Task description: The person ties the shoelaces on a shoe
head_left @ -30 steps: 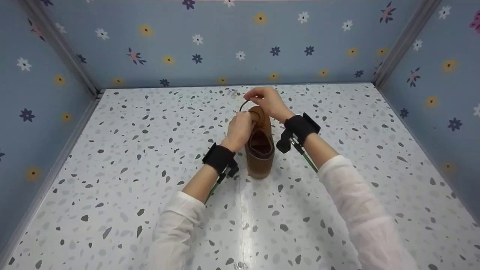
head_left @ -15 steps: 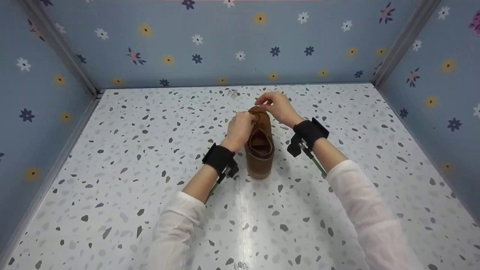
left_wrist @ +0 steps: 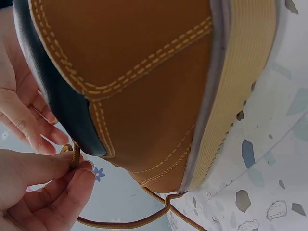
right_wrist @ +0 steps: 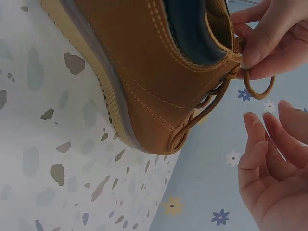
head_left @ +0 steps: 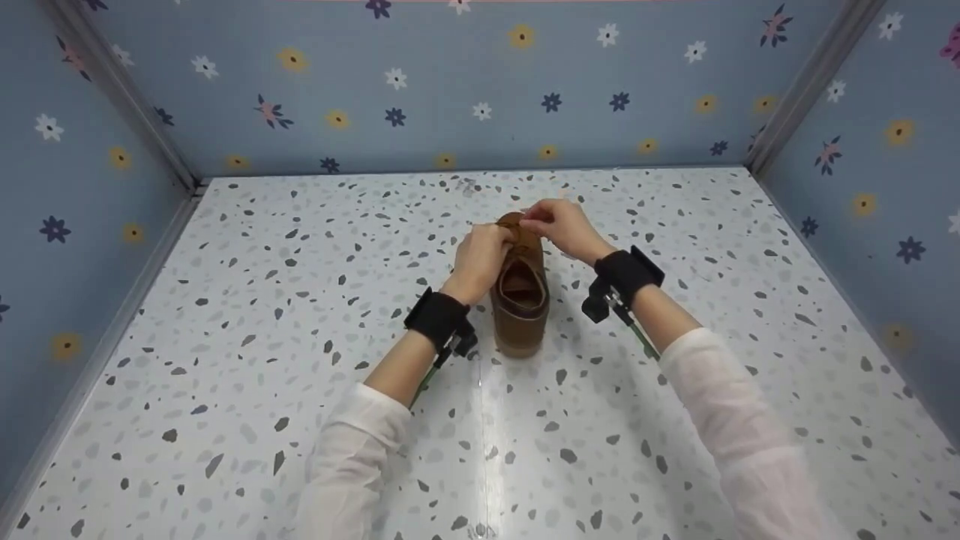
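Note:
A brown lace-up shoe (head_left: 519,330) with a dark padded collar and a tan ribbed sole (left_wrist: 248,62) stands upright on the speckled surface, toe towards the back wall. My left hand (head_left: 478,259) is at its lacing, pinching a brown shoelace (right_wrist: 262,96) between thumb and index finger; part of the lace makes a small loop below those fingertips in the right wrist view. Just right of the lacing is my right hand (head_left: 568,226). Its fingers (right_wrist: 276,139) are loosely bent, and no lace shows between them. Another stretch of lace (left_wrist: 118,224) trails past the toe.
A speckled white surface (head_left: 262,360) lies around the shoe. Blue flower-patterned panels (head_left: 450,90) enclose it at the back, left and right. Both wrists carry black straps (head_left: 439,319) with small cameras and green cables.
My right hand has come down and to the right, nearer the shoe's lacing. The lace it held up a second ago is no longer in its fingers. My left hand keeps its place.

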Action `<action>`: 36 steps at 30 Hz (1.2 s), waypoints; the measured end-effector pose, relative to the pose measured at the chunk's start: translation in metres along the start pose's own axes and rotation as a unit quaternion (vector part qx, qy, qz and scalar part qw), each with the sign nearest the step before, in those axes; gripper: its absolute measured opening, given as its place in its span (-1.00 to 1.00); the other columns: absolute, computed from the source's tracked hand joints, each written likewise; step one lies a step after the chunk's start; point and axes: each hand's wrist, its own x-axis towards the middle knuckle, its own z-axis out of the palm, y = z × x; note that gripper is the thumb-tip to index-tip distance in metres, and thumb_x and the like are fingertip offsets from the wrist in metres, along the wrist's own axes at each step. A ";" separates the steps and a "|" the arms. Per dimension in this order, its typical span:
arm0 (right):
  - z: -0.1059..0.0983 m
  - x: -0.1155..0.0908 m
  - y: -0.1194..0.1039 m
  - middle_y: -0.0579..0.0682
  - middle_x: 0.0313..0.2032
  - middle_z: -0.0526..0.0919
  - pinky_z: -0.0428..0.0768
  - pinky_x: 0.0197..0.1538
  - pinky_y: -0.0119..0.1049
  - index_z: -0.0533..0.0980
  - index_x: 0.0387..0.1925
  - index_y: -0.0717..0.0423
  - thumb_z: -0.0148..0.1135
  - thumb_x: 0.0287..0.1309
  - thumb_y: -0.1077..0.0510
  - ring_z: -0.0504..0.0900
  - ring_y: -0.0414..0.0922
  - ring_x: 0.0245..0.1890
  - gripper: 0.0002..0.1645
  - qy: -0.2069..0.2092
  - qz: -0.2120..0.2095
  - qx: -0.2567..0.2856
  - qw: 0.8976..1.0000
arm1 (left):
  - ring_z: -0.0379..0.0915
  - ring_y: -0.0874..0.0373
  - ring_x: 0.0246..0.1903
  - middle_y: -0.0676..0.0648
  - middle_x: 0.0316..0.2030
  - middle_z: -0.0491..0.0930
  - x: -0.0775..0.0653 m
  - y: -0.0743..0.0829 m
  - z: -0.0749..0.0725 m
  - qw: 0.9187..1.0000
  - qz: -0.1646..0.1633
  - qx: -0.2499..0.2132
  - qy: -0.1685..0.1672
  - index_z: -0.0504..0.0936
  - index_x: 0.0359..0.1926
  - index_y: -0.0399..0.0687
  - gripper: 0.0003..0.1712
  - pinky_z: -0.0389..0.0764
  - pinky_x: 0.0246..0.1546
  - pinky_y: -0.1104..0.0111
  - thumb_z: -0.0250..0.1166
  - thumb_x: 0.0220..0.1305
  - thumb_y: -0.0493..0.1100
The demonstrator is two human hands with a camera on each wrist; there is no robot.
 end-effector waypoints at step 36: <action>0.009 0.002 -0.004 -0.06 -0.59 0.44 0.30 -0.55 -0.41 0.43 -0.54 0.15 0.07 -0.29 0.16 0.37 -0.23 -0.61 -0.84 0.030 -0.006 0.010 0.999 | 0.24 0.21 -0.70 0.03 -0.66 0.33 0.006 -0.065 0.000 0.992 -0.088 -0.030 0.086 0.44 -0.57 -0.08 -0.68 0.23 -0.73 0.40 -0.03 -0.16 0.07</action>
